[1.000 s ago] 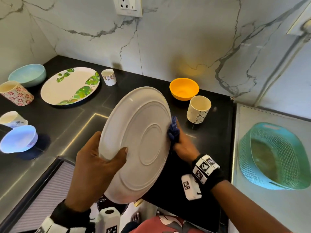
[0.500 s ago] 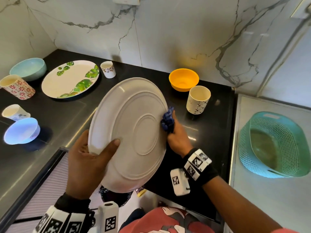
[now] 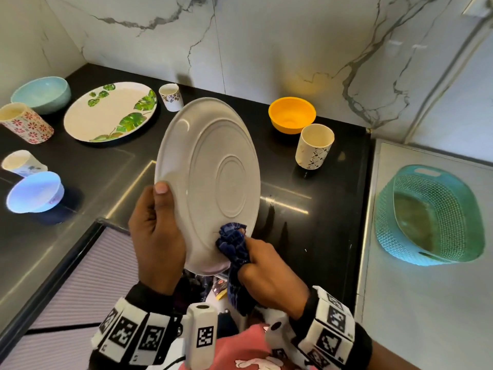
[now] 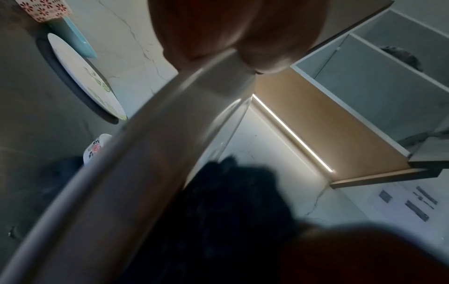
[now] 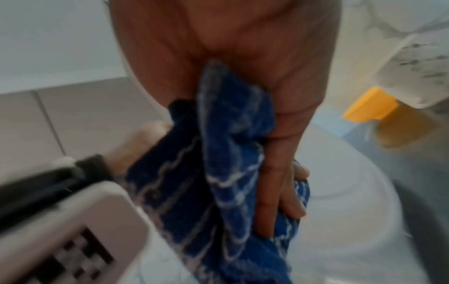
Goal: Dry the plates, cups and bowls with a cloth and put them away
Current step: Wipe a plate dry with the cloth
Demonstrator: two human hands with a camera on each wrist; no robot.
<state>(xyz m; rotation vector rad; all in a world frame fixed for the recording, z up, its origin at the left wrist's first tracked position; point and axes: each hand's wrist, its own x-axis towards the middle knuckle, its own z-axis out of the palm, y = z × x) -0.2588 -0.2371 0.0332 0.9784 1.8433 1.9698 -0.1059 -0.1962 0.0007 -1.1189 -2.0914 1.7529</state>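
I count two plates (image 3: 208, 180) (image 3: 110, 112), three bowls (image 3: 41, 94) (image 3: 292, 114) (image 3: 34, 192), four cups (image 3: 25, 122) (image 3: 171, 96) (image 3: 314, 145) (image 3: 22, 162), one cloth (image 3: 234, 249) and one basket (image 3: 429, 214).

White plate (image 3: 210, 180): round, ringed underside showing, tilted on edge above the bench (image 3: 330, 222). Blue cloth (image 3: 234, 249): bunched, white-lined, pressed to plate's lower rim. Leaf-print plate (image 3: 110, 112): flat on bench, back left. Pale blue bowl (image 3: 41, 94), floral cup (image 3: 25, 122): upright, far left. Small patterned cup (image 3: 171, 97): upright, just beside leaf-print plate. Orange bowl (image 3: 292, 114), patterned beige cup (image 3: 314, 146): upright, right, near each other. White cup (image 3: 22, 162), light blue bowl (image 3: 36, 192): left front, close together.
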